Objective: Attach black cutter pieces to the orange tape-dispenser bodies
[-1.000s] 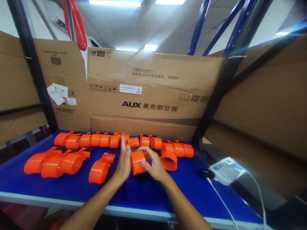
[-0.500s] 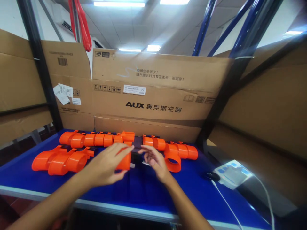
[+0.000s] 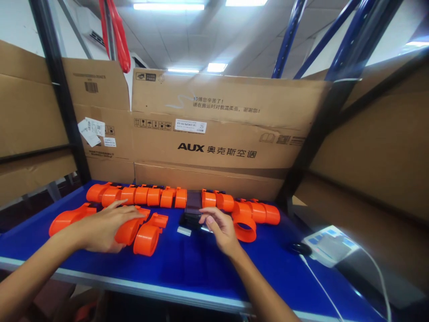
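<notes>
Hollow orange ring (image 3: 127, 233), held in left hand (image 3: 103, 228)

I am viewing one orange ring (image 3: 126, 234), partly hidden, just beside a tabbed orange ring (image 3: 145, 239) lying on the blue table (image 3: 201, 273).

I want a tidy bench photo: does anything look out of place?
Mostly orderly, but one orange ring near the right hand juts forward of the back row, its opening facing the viewer. On the cardboard, a paper label sits askew, overlapping another.
</notes>
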{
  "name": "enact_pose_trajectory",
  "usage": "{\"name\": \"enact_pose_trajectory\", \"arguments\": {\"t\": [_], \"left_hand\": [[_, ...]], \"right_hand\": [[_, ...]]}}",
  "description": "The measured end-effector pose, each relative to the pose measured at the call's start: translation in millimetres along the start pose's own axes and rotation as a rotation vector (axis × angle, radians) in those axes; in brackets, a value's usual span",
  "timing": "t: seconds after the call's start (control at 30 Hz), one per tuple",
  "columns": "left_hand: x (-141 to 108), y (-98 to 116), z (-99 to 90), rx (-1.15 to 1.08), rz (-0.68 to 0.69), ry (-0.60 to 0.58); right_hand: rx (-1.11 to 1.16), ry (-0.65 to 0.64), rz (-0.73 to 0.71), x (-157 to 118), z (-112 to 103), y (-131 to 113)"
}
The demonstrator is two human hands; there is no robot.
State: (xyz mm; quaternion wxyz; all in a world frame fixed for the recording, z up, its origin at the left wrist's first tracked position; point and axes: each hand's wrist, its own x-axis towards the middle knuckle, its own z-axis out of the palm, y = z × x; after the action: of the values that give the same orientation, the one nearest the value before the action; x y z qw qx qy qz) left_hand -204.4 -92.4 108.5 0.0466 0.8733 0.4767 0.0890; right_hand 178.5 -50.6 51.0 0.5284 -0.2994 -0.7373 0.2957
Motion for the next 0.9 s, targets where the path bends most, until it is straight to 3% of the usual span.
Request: {"name": "enact_pose_trajectory", "arguments": {"t": [0.13,0.3,0.4,0.5,0.63,0.77,0.9], "left_hand": [[2.3,-0.4,10.1,-0.011,0.05,-0.037],[12.5,-4.0,-1.0,-0.16,0.079,-0.021],[45.3,-9.6,-7.8,-0.221,0.107,0.043],[95.8,-17.7,-2.0,-0.049,0.026,0.135],[149.2,-28.8,20.1,0.171,-0.129,0.049],[165.1,-36.0,35.0,0.238,-0.151,-0.047],[163.4,-38.6,32.1,0.233,-0.135,-0.042]], "right_hand": [[-0.011,0.024,0.01,0.9,0.3,0.6],[-0.028,0.003,0.018,3.9,2.3,3.5],[-0.055,-0.006,0.017,5.5,4.3,4.2],[-0.091,-0.007,0.018,6.2,4.9,5.0],[-0.077,-0.002,0.041,5.8,1.4,7.9],[-0.053,0.029,0.049,5.5,-2.3,11.6],[-0.06,0.038,0.046,5.7,-2.7,13.4]]}}
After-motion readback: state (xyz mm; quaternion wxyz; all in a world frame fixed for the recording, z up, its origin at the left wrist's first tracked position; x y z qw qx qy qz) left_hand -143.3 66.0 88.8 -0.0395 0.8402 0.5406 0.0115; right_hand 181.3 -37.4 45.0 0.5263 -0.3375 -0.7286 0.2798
